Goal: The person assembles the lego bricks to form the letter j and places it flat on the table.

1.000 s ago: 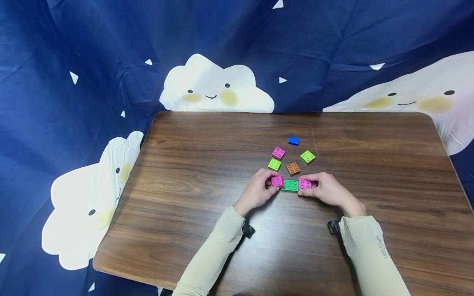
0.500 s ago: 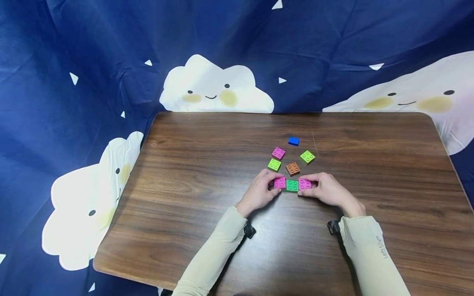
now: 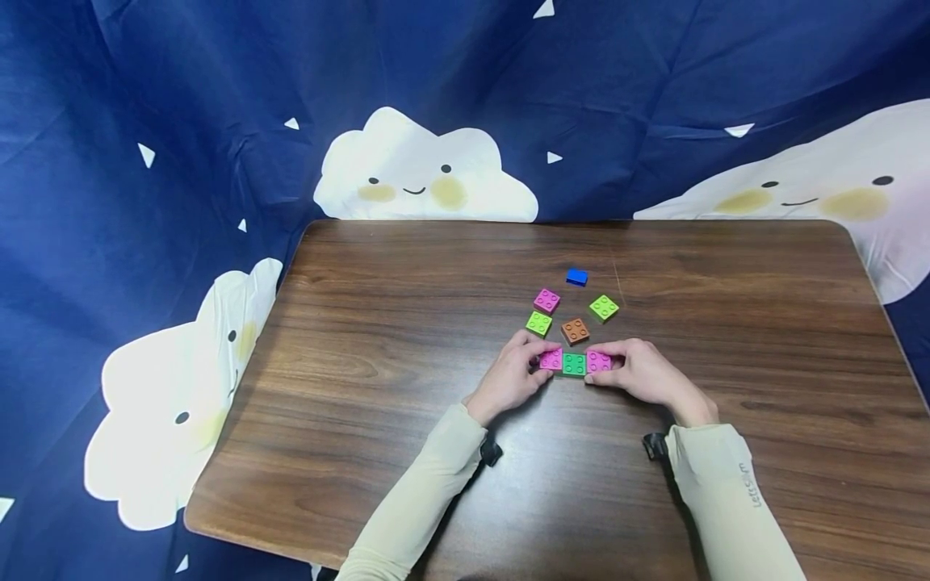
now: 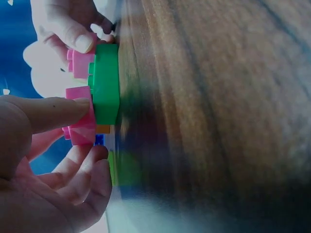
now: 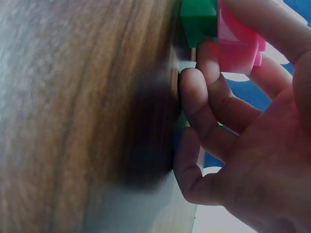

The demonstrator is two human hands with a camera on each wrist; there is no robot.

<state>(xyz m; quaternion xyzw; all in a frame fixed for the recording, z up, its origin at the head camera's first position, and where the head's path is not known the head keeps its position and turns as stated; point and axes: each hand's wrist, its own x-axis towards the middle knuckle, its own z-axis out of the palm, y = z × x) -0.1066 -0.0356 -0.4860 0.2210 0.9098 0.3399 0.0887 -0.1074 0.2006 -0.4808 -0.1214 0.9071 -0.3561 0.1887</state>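
A green building brick (image 3: 574,365) lies low at the table's middle, with studs showing between two pink bricks. My left hand (image 3: 511,375) pinches the left pink brick (image 3: 550,359) between thumb and fingers. In the left wrist view this pink brick (image 4: 82,133) sits at stud level on the end of the green brick (image 4: 106,85), overhanging it. The right pink brick (image 3: 598,361) is on the green brick's other end, pinched by my right hand (image 3: 645,373). The right wrist view shows that pink brick (image 5: 238,53) against the green one (image 5: 198,24), its upper part cut off.
Just beyond the hands lie a brown brick (image 3: 575,331), a lime brick (image 3: 538,323), another pink brick (image 3: 546,301), a second lime brick (image 3: 604,307) and a blue brick (image 3: 577,277). A blue cloth with clouds hangs behind the wooden table (image 3: 407,323).
My left hand has moved slightly right with its pink brick, which now covers more of the green brick's left end. The right hand stays where it was.
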